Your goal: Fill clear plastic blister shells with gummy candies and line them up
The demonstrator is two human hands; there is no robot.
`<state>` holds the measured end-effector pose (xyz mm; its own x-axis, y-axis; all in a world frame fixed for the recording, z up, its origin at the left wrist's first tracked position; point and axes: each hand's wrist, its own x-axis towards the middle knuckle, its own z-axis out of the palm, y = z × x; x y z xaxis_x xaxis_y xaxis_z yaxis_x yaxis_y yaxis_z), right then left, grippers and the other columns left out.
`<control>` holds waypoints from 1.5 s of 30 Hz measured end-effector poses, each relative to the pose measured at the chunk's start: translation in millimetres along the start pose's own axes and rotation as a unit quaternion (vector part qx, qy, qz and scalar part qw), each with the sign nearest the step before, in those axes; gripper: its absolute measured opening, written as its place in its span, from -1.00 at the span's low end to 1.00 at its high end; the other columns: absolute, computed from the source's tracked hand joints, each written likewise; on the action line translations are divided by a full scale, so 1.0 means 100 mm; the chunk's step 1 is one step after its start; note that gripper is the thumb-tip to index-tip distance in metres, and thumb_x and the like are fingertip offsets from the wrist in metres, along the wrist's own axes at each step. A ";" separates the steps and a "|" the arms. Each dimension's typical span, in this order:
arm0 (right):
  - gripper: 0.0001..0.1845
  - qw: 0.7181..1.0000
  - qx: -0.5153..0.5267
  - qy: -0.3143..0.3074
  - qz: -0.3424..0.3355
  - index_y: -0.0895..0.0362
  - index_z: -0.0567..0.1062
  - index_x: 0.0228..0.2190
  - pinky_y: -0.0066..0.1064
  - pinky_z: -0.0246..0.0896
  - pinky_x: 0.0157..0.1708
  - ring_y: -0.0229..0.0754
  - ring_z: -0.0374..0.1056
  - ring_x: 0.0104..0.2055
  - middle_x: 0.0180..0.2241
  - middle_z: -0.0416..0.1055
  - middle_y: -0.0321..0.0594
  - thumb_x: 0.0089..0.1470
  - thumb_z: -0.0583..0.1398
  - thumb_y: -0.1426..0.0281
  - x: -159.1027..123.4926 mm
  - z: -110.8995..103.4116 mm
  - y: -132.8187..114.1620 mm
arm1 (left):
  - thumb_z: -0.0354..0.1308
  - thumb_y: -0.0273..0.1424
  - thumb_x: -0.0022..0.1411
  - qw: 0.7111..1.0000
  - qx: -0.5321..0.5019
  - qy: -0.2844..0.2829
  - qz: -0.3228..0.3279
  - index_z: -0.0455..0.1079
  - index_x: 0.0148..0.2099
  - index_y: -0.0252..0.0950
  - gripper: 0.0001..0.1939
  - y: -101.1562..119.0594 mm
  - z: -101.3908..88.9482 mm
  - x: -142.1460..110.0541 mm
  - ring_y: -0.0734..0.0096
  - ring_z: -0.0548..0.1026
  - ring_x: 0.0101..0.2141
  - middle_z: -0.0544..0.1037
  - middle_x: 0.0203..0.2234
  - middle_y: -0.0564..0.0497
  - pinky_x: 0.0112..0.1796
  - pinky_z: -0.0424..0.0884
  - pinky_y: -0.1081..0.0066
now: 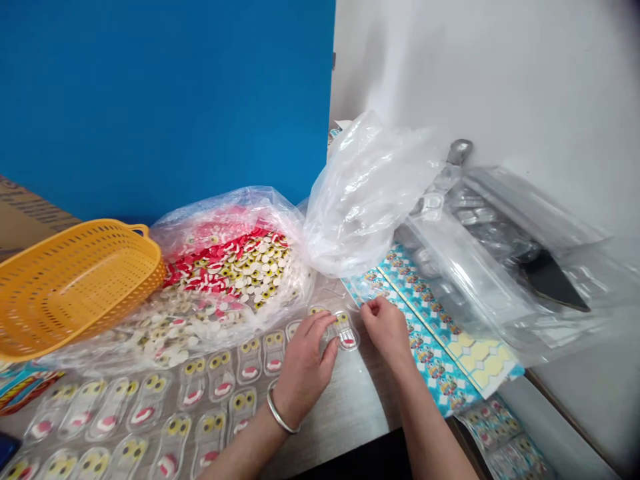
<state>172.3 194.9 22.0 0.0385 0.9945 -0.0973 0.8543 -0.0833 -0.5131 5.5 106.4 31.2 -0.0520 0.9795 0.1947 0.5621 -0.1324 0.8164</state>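
Observation:
My left hand (pixel 307 363), with a silver bangle on the wrist, hovers over the table with thumb and fingers apart. Its fingertips are at a clear plastic blister (pixel 346 331) holding yellow eye pieces and a red-and-white mouth piece. Just right of that blister, my right hand (pixel 385 327) is closed with curled fingers; whatever they may hold is hidden. Rows of similar filled blisters (pixel 145 400) lie to the left. Behind my hands an open clear bag (pixel 240 267) contains loose red, white and yellow pieces.
A yellow perforated basket (pixel 75 287) stands at the left. Printed blue card sheets (pixel 430 333) lie at the right, partly beneath clear plastic packaging (pixel 480 267). A crumpled clear bag (pixel 365 200) rises at the back. A blue panel (pixel 165 100) and a white wall (pixel 525 87) stand behind.

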 end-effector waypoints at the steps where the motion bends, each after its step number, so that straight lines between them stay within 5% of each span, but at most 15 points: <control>1: -0.81 0.999 0.034 -0.018 -0.024 0.10 0.45 -0.50 -0.41 0.08 -0.42 -0.16 0.41 -0.45 -0.53 0.50 -0.23 0.14 0.15 0.38 -0.07 -0.02 -0.02 | 0.16 -0.44 0.27 0.997 -0.062 0.003 -0.050 0.35 0.16 -0.22 -0.59 0.03 0.00 0.01 0.13 0.47 0.10 0.51 0.09 -0.18 0.12 0.37 0.02; 6: -0.78 0.963 0.143 -0.137 -0.181 0.07 0.41 -0.49 -0.43 0.07 -0.48 -0.22 0.32 -0.53 -0.56 0.44 -0.33 0.19 0.13 0.31 -0.47 -0.08 -0.36 | 0.21 -0.26 0.24 0.891 -0.383 0.046 -0.241 0.37 0.07 -0.27 -0.62 0.10 -0.06 0.07 0.18 0.56 -0.04 0.60 -0.06 -0.18 0.03 0.43 0.17; 9: -0.79 0.941 0.144 -0.183 -0.245 0.07 0.48 -0.42 -0.42 0.14 -0.41 -0.20 0.39 -0.43 -0.47 0.50 -0.30 0.24 0.11 0.35 -0.46 -0.03 -0.73 | 0.19 -0.20 0.26 0.824 -0.462 0.149 -0.291 0.37 -0.04 -0.26 -0.70 -0.03 -0.26 0.08 0.28 0.60 -0.20 0.63 -0.21 -0.09 -0.10 0.48 0.25; 12: -0.81 0.933 0.110 -0.158 -0.303 0.09 0.54 -0.30 -0.40 0.23 -0.24 -0.16 0.43 -0.25 -0.30 0.53 -0.23 0.24 0.11 0.44 -0.22 0.13 -1.11 | 0.27 -0.17 0.19 0.788 -0.475 0.234 -0.313 0.33 -0.02 -0.24 -0.61 -0.27 -0.58 0.05 0.31 0.61 -0.30 0.62 -0.21 -0.06 -0.23 0.50 0.29; 18: -0.73 0.873 -0.124 -0.137 -0.451 0.11 0.54 -0.16 -0.39 0.24 -0.08 -0.10 0.38 -0.02 -0.12 0.48 -0.11 0.22 0.10 0.58 0.32 0.67 -1.72 | 0.32 -0.17 0.13 0.765 -0.463 0.311 -0.320 0.38 -0.02 -0.27 -0.57 -0.61 -1.08 -0.02 0.39 0.59 -0.37 0.61 -0.23 -0.03 -0.28 0.47 0.35; 21: -0.74 0.846 -0.223 -0.154 -0.459 0.12 0.54 -0.24 -0.39 0.25 -0.20 -0.10 0.42 -0.11 -0.14 0.47 -0.08 0.21 0.09 0.59 0.45 0.86 -1.85 | 0.31 -0.19 0.13 0.755 -0.473 0.317 -0.325 0.41 -0.05 -0.28 -0.60 -0.66 -1.15 -0.04 0.39 0.60 -0.36 0.61 -0.20 -0.05 -0.27 0.47 0.36; 23: -0.75 0.853 -0.237 -0.155 -0.439 0.13 0.52 -0.22 -0.40 0.24 -0.26 -0.12 0.43 -0.18 -0.13 0.46 -0.06 0.23 0.07 0.58 0.48 0.92 -1.90 | 0.32 -0.19 0.12 0.746 -0.476 0.322 -0.336 0.42 -0.07 -0.28 -0.61 -0.68 -1.16 -0.04 0.39 0.60 -0.36 0.61 -0.19 -0.06 -0.27 0.48 0.36; 27: -0.77 0.878 -0.158 -0.155 -0.424 0.12 0.46 -0.11 -0.43 0.22 -0.20 -0.17 0.43 -0.16 -0.14 0.47 -0.13 0.32 0.03 0.48 0.45 0.96 -1.98 | 0.33 -0.18 0.11 0.740 -0.483 0.321 -0.340 0.43 -0.08 -0.29 -0.60 -0.72 -1.18 -0.05 0.37 0.60 -0.35 0.61 -0.15 -0.10 -0.28 0.49 0.34; 33: -0.74 0.831 -0.180 -0.171 -0.498 0.08 0.48 -0.08 -0.42 0.22 -0.22 -0.14 0.42 -0.15 -0.15 0.44 -0.14 0.32 0.03 0.46 0.34 1.16 -2.15 | 0.34 -0.16 0.10 0.737 -0.487 0.316 -0.347 0.44 -0.02 -0.29 -0.54 -0.77 -1.21 -0.05 0.33 0.59 -0.35 0.61 -0.17 -0.12 -0.28 0.51 0.32; 36: -0.75 0.841 -0.167 -0.171 -0.485 0.12 0.52 -0.16 -0.42 0.22 -0.22 -0.15 0.42 -0.18 -0.16 0.44 -0.11 0.32 0.04 0.47 0.37 1.22 -2.15 | 0.31 -0.14 0.12 0.736 -0.492 0.311 -0.346 0.44 0.00 -0.28 -0.53 -0.77 -1.22 -0.06 0.29 0.60 -0.33 0.61 -0.16 -0.13 -0.27 0.52 0.29; 41: -0.81 0.881 0.071 -0.227 -0.408 0.13 0.55 -0.32 -0.42 0.23 -0.17 -0.20 0.40 -0.21 -0.32 0.47 -0.23 0.19 0.12 0.53 0.39 1.01 -2.08 | 0.17 -0.01 0.23 0.723 -0.527 0.286 -0.345 0.46 0.00 -0.24 -0.54 -0.74 -1.26 -0.04 0.21 0.60 -0.24 0.58 -0.06 -0.16 -0.24 0.53 0.25; 45: -0.80 0.849 0.170 -0.350 -0.358 0.10 0.57 -0.33 -0.43 0.25 -0.25 -0.22 0.40 -0.29 -0.35 0.51 -0.29 0.15 0.13 0.50 0.20 0.74 -2.05 | 0.04 0.05 0.29 0.723 -0.557 0.238 -0.333 0.43 0.06 -0.27 -0.45 -0.68 -1.23 0.01 0.21 0.59 -0.25 0.58 -0.09 -0.18 -0.34 0.52 0.32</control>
<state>-40.8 227.4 62.0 -0.8457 0.5278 -0.0784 0.3256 0.3941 -0.8595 -134.4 97.4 42.7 -0.4314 0.7544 -0.4948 -0.7182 0.0447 0.6944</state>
